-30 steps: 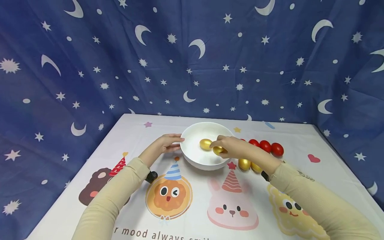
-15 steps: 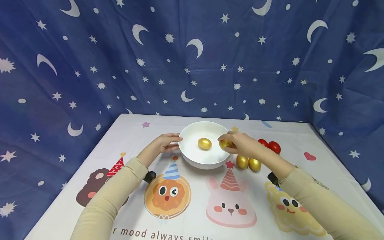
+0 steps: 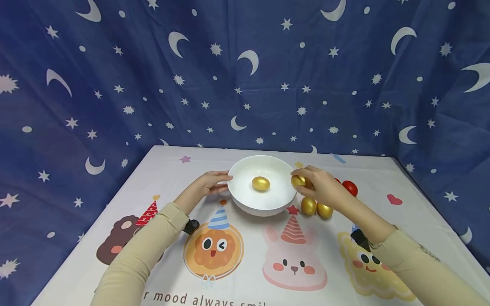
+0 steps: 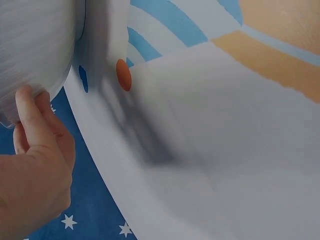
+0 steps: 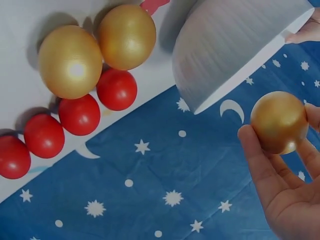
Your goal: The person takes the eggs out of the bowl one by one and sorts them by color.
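A white bowl [image 3: 264, 208] stands on the table, with one golden egg [image 3: 260, 183] lying inside it. At its left side my left hand [image 3: 209, 182] holds the rim; the left wrist view has these fingers [image 4: 31, 117] against the bowl's outer wall. My right hand [image 3: 319, 185] pinches another golden egg [image 5: 280, 122] between thumb and fingers, just by the bowl's right rim. Below that hand, two more golden eggs [image 3: 308, 205] rest side by side on the table. Several red eggs [image 5: 79, 115] form a row behind them, mostly covered by my right hand in the head view.
The white tablecloth [image 3: 172, 170] carries printed cartoon figures, a heart and lettering. A blue curtain [image 3: 214, 85] with moons and stars hangs behind the table and along its sides.
My right hand has drawn back from inside the bowl to its right rim, carrying the golden egg. My left hand stays at the bowl's left side. The head view has shifted slightly.
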The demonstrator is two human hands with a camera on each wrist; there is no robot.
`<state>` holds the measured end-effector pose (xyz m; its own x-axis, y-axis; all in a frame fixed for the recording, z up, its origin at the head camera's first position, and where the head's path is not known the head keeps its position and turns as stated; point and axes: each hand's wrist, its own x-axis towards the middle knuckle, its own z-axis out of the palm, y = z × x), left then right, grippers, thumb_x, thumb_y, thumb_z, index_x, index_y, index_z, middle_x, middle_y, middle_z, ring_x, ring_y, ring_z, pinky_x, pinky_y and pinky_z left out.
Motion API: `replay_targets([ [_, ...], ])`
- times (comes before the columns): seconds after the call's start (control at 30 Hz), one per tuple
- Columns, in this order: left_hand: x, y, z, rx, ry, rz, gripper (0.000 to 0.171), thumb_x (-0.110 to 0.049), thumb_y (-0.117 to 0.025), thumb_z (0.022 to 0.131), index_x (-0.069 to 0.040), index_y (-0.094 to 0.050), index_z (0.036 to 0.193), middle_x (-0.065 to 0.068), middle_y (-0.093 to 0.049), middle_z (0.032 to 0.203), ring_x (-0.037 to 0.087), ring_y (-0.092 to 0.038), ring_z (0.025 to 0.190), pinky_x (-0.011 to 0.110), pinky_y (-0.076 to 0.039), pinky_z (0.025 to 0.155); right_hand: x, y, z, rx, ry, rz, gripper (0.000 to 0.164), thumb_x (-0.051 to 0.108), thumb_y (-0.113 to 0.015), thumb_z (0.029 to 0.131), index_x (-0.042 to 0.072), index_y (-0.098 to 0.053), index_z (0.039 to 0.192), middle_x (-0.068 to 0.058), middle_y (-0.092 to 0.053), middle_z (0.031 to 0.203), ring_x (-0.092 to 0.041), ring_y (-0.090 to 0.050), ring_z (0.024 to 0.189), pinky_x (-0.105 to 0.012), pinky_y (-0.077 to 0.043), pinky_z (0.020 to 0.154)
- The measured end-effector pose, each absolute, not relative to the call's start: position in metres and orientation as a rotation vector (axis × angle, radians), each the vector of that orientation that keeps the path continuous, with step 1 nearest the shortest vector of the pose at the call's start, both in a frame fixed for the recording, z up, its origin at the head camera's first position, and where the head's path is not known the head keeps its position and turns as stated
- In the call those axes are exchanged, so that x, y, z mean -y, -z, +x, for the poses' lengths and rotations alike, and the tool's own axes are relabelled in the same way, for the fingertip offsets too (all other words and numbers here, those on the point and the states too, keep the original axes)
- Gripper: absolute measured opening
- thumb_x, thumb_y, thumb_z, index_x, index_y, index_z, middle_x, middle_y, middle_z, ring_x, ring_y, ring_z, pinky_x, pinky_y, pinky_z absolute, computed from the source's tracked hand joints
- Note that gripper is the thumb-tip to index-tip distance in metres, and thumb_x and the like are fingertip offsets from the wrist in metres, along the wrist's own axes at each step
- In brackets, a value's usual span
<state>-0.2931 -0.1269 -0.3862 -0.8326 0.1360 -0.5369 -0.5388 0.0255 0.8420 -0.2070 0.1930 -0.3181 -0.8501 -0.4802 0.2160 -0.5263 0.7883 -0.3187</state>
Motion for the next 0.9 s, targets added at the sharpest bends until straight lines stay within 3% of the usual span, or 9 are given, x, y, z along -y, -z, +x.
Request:
replay_targets([
  [0.2, 0.128, 0.385, -0.293, -1.838, -1.857, -0.419, 0.054, -0.011, -0.062, 0.092, -0.014, -0.043, 0.142, 0.012, -0.044, 0.141, 0.016, -0.058, 0.098, 0.014, -0.06, 0.073, -0.201, 0.319, -0.204, 2.809, -0.612, 0.785, 0.033, 0.012, -0.072, 0.083, 0.005, -0.063, 0.114, -0.016, -0.064, 0.105, -0.028, -0.059, 0.089, -0.042, -0.06, 0.076],
  [0.43, 0.128, 0.385, -0.293, -1.839, -1.839, -0.417, 0.055, -0.013, -0.062, 0.091, -0.015, -0.042, 0.143, 0.012, -0.046, 0.138, 0.01, -0.06, 0.082, 0.014, -0.059, 0.072, -0.212, 0.324, -0.203, 2.847, -0.681, 0.678, 0.037, 0.012, -0.072, 0.083, 0.004, -0.06, 0.117, -0.02, -0.062, 0.116, -0.036, -0.058, 0.102, -0.051, -0.058, 0.086],
  [0.7, 0.13, 0.386, -0.294, -1.863, -1.829, -0.389, 0.055, -0.012, -0.062, 0.091, -0.014, -0.042, 0.142, 0.013, -0.044, 0.14, 0.011, -0.059, 0.086, 0.013, -0.059, 0.07, -0.225, 0.329, -0.203, 2.865, -0.778, 0.522, 0.04, 0.017, -0.07, 0.085, 0.002, -0.06, 0.121, -0.021, -0.061, 0.118, -0.034, -0.058, 0.098, -0.048, -0.059, 0.084],
  [0.9, 0.13, 0.389, -0.292, -1.843, -1.847, -0.382, 0.056, -0.012, -0.063, 0.091, -0.013, -0.041, 0.143, 0.014, -0.045, 0.139, 0.009, -0.061, 0.078, 0.015, -0.059, 0.074, -0.235, 0.338, -0.201, 2.86, -0.825, 0.452, 0.04, 0.018, -0.068, 0.087, 0.0, -0.058, 0.121, -0.024, -0.06, 0.118, -0.036, -0.058, 0.098, -0.05, -0.059, 0.084],
])
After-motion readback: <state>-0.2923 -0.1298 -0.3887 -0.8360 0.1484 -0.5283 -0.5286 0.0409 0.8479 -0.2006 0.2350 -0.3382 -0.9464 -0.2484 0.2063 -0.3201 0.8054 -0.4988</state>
